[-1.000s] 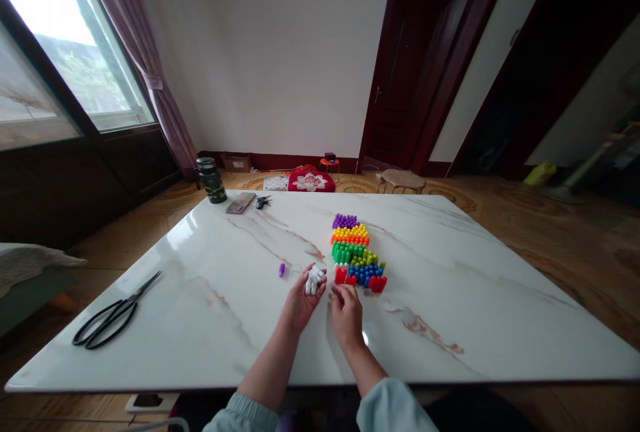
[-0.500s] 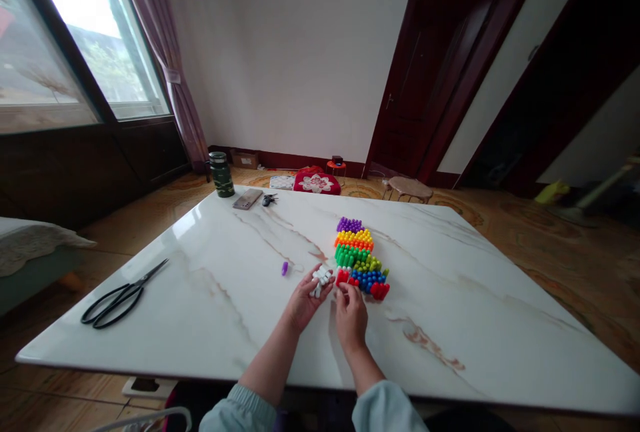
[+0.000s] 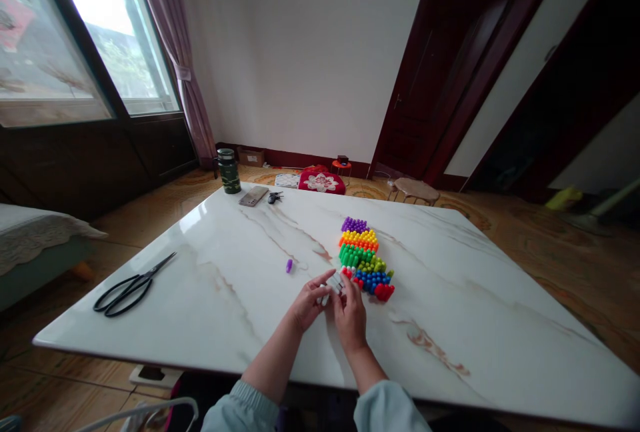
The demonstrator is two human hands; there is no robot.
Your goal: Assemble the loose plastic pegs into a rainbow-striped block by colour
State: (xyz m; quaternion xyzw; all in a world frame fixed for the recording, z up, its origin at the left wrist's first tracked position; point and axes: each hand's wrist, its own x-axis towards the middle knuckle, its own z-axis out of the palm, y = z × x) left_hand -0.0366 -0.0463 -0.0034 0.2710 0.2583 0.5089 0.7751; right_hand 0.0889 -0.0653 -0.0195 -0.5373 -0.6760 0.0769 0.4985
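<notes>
Small white plastic pieces point(image 3: 336, 281) are between my two hands, just above the table. My left hand point(image 3: 307, 305) is closed on them from the left, thumb and fingers bent. From the other side, my right hand point(image 3: 351, 317) grips the same pieces with its fingertips; its fingers hide part of them. Right beside it stand grouped rows of small pegs: red point(image 3: 385, 293), blue point(image 3: 373, 281), green point(image 3: 351, 256), yellow point(image 3: 364, 237) and purple point(image 3: 354, 225). A single purple piece point(image 3: 289, 266) lies apart, left of my hands.
Black-handled scissors point(image 3: 133, 287) lie at the left of the marble-patterned table point(image 3: 210, 325). Along its far left edge are a camouflage bottle point(image 3: 229, 172), a phone point(image 3: 254, 196) and keys point(image 3: 275, 198). A round stool point(image 3: 414, 188) stands beyond the table.
My right hand has left the red pegs and come up to the white pieces, where both hands now meet. The view has shifted slightly left.
</notes>
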